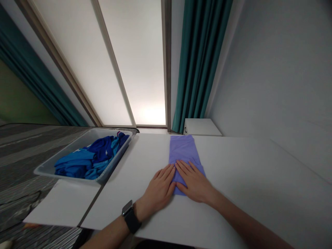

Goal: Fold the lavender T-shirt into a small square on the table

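A purple cloth (183, 147), folded into a long narrow strip, lies flat on the white table (145, 152), its far end near the table's back edge. My right hand (193, 181) rests palm down on the cloth with its fingers stretched out. Along the cloth's left edge lies my left hand (160, 185), flat, its fingertips touching the fabric and nearly meeting the right hand's fingers. Neither hand grips anything. Part of the cloth is hidden under both hands. A dark watch (131, 216) is on my left wrist.
To the left stands a translucent plastic bin (46, 170) holding crumpled blue clothes (77, 160), on a lower white surface (64, 200) beside the table. A small white cabinet (202, 126) stands behind the table. A grey wall (280, 76) borders the right side; teal curtains (199, 62) hang behind.
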### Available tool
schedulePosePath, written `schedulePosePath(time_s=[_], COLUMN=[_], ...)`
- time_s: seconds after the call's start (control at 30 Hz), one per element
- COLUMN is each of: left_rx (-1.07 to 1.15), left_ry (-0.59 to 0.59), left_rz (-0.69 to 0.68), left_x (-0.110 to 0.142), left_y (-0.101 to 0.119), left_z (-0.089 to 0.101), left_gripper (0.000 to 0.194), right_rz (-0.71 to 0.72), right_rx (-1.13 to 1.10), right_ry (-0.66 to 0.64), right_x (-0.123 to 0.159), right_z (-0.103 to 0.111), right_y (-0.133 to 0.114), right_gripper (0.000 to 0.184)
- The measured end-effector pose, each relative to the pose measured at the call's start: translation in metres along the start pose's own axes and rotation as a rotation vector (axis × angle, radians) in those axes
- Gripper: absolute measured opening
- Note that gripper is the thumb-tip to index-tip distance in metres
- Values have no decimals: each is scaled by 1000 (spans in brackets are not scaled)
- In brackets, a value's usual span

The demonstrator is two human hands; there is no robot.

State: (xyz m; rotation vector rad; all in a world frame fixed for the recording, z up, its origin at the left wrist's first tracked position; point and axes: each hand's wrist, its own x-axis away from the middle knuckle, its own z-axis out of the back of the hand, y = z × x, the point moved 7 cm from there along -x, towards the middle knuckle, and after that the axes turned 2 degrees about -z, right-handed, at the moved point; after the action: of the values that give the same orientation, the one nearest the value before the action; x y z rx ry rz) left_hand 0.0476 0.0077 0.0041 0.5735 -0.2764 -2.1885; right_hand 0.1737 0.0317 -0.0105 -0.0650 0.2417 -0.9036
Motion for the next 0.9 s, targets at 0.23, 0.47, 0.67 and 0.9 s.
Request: schedulePosePath(time_s=[0.23, 0.47, 0.67, 0.9], left_rx=[-329, -464, -403, 80], left_ry=[-73, -9, -34, 136], left_rz=[-17, -65, -47, 157], left_x=[5, 7, 8, 5], left_y=[2, 5, 4, -28], left_z=[-11, -13, -13, 16], left_gripper=[54, 54, 53, 42], right_rz=[-1, 2, -3, -11], right_rx=[31, 42, 42, -8], right_ry=[-17, -32, -50, -54], right_x=[0, 0, -1, -1], right_z=[-1, 2, 2, 2], right_y=[0, -2, -2, 1], right_gripper=[67, 66, 66, 63])
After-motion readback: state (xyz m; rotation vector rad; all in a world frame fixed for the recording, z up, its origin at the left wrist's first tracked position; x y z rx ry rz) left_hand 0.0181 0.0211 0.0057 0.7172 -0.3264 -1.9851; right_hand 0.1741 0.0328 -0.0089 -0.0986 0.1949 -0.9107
